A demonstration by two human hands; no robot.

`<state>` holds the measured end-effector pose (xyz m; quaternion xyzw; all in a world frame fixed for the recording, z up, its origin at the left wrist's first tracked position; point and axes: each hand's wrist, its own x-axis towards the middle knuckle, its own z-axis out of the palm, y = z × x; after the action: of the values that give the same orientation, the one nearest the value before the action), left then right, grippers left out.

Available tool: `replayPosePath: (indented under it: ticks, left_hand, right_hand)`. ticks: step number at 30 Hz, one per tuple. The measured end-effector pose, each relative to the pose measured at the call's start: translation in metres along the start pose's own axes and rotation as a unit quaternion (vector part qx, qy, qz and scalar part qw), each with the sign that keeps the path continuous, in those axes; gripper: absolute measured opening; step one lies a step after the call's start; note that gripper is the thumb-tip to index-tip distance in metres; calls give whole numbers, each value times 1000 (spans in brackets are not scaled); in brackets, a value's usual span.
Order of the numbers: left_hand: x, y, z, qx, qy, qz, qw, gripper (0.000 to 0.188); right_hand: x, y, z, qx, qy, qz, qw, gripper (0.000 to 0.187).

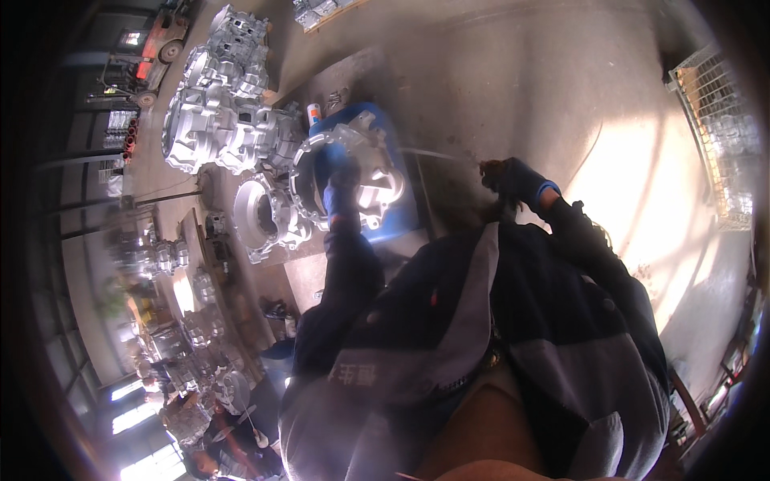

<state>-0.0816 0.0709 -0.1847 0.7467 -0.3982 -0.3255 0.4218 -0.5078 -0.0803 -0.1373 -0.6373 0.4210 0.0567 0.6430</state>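
Observation:
A large silver metal housing casting, with a wide round opening, rests on a blue support on the bench in front of me. My left hand, in a blue glove, reaches over the opening; blur and glare hide its fingers. Out to the right of the casting is my right hand, gloved in blue with darkened fingertips. Its fingers are curled, and what they hold is not clear. A thin pale rod or line runs from near the casting toward it. Left of the casting stands a smaller ring-shaped casting.
Several more silver castings stand beyond, to the left. A white and orange can stands behind the blue support. A wire cage with metal parts is at the right. At the far left is a red forklift.

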Motion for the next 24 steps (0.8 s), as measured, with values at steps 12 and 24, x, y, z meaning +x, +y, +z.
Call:
replayPosePath:
  ticks: [12,24]
  left_hand:
    - [-68,70,8,389,40,-15,920,42]
    - [-49,76,41,249,138,-137,949,56]
  right_hand:
    - [30,42,8,-125,-46,-126,983,28]
    - [24,59,5,-126,-64,-128,982,31]
